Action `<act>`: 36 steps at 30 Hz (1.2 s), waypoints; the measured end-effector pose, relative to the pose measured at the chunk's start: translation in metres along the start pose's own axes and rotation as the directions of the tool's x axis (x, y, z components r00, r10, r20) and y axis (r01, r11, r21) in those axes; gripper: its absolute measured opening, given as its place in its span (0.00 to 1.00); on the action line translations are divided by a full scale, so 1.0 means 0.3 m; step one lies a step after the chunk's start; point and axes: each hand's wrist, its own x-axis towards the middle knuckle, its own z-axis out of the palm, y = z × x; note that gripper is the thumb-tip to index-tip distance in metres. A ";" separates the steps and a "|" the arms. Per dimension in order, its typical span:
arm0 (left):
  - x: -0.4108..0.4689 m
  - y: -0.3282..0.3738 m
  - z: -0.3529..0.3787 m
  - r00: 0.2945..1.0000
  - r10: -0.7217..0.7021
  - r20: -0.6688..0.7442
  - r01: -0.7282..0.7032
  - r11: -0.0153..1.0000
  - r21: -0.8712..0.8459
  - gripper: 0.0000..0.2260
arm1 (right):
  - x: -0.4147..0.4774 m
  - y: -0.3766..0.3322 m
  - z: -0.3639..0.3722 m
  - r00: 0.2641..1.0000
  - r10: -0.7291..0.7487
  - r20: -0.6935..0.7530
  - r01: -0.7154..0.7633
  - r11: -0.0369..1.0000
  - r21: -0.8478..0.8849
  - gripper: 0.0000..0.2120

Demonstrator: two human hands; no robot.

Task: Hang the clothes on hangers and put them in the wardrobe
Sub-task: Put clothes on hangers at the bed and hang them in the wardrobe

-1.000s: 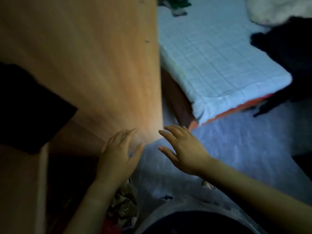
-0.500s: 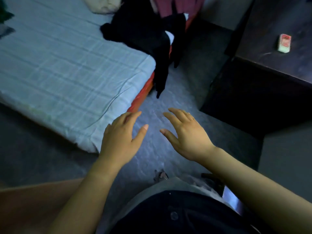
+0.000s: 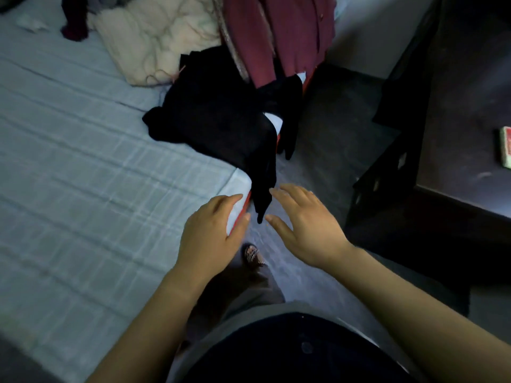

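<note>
On my far left the bed (image 3: 83, 167) lies mostly bare, its sheet flat, so there is room to spread a garment there. Further along, the clothes are heaped at the bed's far corner: a cream piece (image 3: 149, 42), a black garment (image 3: 218, 117) spilling over the edge toward the floor, and maroon clothes (image 3: 276, 37) behind it. My left hand (image 3: 213, 233) hovers over the bed corner, fingers loosely spread, holding nothing. My right hand (image 3: 307, 228) floats just beside the black garment's dangling tip, equally open and empty; I judge both are lined up to gather it. Right of that, a dark surface (image 3: 464, 106) narrows the floor gap, so I would lift straight up.
</note>
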 end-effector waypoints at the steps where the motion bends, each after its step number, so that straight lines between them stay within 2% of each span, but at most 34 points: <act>1: 0.120 -0.017 -0.030 1.000 0.000 -0.001 0.000 1.000 0.015 0.26 | 0.117 0.005 -0.036 1.000 -0.002 -0.009 0.002 1.000 -0.004 0.32; 6: 0.651 -0.064 -0.223 0.996 0.025 -0.080 -0.019 0.996 0.085 0.28 | 0.639 0.019 -0.251 0.996 -0.083 -0.044 0.082 0.996 -0.020 0.32; 10: 0.899 -0.124 -0.269 0.997 -0.013 -0.080 0.018 0.998 0.065 0.24 | 0.925 0.068 -0.297 0.993 -0.097 -0.067 0.098 0.995 0.010 0.33; 12: 0.972 -0.176 -0.263 0.995 -0.058 -0.082 0.062 0.997 0.050 0.25 | 1.045 0.092 -0.277 0.994 -0.107 -0.026 0.108 0.994 0.031 0.33; 16: 1.136 -0.292 -0.229 0.966 -0.245 -0.083 0.248 0.969 0.023 0.27 | 1.347 0.149 -0.240 0.972 -0.215 0.095 0.214 0.977 0.026 0.31; 19: 1.300 -0.352 -0.213 0.921 -0.371 -0.124 0.373 0.928 -0.006 0.28 | 1.624 0.196 -0.230 0.927 -0.319 0.197 0.317 0.947 0.040 0.25; 22: 1.484 -0.399 -0.205 0.852 -0.502 -0.148 0.502 0.864 -0.038 0.29 | 1.911 0.221 -0.236 0.846 -0.430 0.316 0.434 0.899 0.061 0.26; 25: 1.660 -0.484 -0.193 0.785 -0.609 -0.111 0.605 0.793 -0.073 0.31 | 2.188 0.240 -0.222 0.725 -0.516 0.456 0.533 0.840 0.103 0.23; 28: 1.802 -0.633 -0.172 0.700 -0.713 -0.048 0.709 0.701 -0.074 0.27 | 2.453 0.257 -0.136 0.639 -0.571 0.515 0.604 0.787 0.122 0.22; 32: 1.942 -0.857 -0.110 0.599 -0.800 0.046 0.801 0.599 -0.007 0.21 | 2.731 0.279 0.066 0.599 -0.565 0.568 0.637 0.765 0.090 0.22; 36: 2.075 -1.055 0.005 0.575 -0.817 0.039 0.818 0.576 0.010 0.21 | 2.891 0.306 0.249 0.616 -0.537 0.576 0.623 0.780 0.062 0.22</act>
